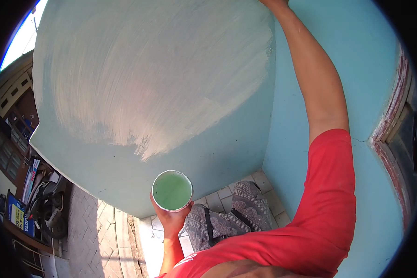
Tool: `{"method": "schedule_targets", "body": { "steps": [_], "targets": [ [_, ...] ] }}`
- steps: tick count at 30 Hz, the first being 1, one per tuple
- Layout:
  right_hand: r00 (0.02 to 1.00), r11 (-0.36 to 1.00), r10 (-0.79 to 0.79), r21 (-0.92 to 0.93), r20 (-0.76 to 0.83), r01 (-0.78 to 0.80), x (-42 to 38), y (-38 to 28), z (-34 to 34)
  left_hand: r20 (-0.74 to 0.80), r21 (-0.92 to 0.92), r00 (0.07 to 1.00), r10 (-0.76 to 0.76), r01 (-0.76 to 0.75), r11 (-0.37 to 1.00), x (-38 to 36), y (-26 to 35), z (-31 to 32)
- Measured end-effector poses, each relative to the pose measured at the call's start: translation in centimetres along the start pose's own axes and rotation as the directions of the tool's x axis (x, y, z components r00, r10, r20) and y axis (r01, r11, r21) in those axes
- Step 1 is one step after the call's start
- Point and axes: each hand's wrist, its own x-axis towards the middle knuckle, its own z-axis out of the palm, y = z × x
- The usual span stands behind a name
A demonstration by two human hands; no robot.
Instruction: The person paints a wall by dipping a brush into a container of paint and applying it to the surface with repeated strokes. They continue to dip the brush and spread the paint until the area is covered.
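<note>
My left hand (171, 220) is wrapped around a round, white-rimmed paint tub (172, 171) from below. Light green paint (172, 191) is inside it. The tub is held low, a little in front of the wall. My right arm stretches up along the corner, and only part of my right hand (274, 2) shows at the top edge. Its fingers, and anything in them, are cut off by the frame. That hand is nearest to the upper part of the wall (162, 69), where broad pale brush strokes cover the blue-green surface.
On the right, a second blue-green wall (292, 134) meets the first in a corner. Farther right is a window frame (384, 125) with peeling reddish paint. Below lies a tiled floor (273, 204). A paved lane (85, 231) and a parked motorbike (53, 213) are at lower left.
</note>
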Motion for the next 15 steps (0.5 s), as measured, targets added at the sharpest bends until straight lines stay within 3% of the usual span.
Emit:
{"method": "schedule_targets", "body": {
  "steps": [2,3,5,6,8,9,11,12,14,15],
  "targets": [
    [0.984,0.964,-0.092,-0.260,-0.155,0.049,0.9,0.0,-1.2,-0.008,0.019,1.000,0.005,-0.005,1.000,-0.1,-0.1,-0.4],
    [0.984,0.965,-0.093,-0.259,-0.155,0.050,0.9,0.5,-1.3,-0.018,0.033,1.000,0.013,-0.013,0.999,-0.2,-0.1,-0.5],
    [0.888,0.973,-0.224,-0.151,-0.401,0.177,0.8,1.1,-0.9,-0.028,-0.003,1.000,0.002,-0.002,1.000,-0.2,0.3,-0.6],
    [0.887,0.972,-0.225,-0.150,-0.403,0.179,0.7,0.9,-0.8,-0.031,-0.033,0.999,-0.012,0.011,0.999,-0.1,0.4,-0.7],
    [0.882,0.988,0.080,-0.080,-0.464,-0.132,0.5,0.5,-0.6,-0.033,-0.025,0.999,0.004,-0.005,1.000,0.0,0.2,-0.8],
    [0.881,0.988,0.076,-0.083,-0.466,-0.130,0.9,1.2,-0.3,-0.037,-0.018,0.999,0.016,-0.017,1.000,0.1,0.0,-0.8],
    [0.862,0.968,0.175,0.244,-0.476,-0.061,1.8,2.8,0.6,-0.034,-0.015,0.999,0.014,-0.015,1.000,0.1,0.1,-0.7],
    [0.862,0.968,0.175,0.244,-0.475,-0.063,1.6,2.2,0.4,-0.034,-0.008,0.999,0.009,-0.010,1.000,0.0,0.1,-0.8],
    [0.835,0.899,0.422,0.285,-0.352,-0.333,1.3,-0.3,-0.3,-0.038,-0.014,0.999,-0.011,0.010,1.000,-0.1,-0.4,-0.9],
    [0.835,0.898,0.422,0.285,-0.352,-0.334,1.4,0.4,0.0,-0.041,-0.021,0.999,-0.028,0.027,0.999,-0.1,-0.6,-1.0]
  ]
}}
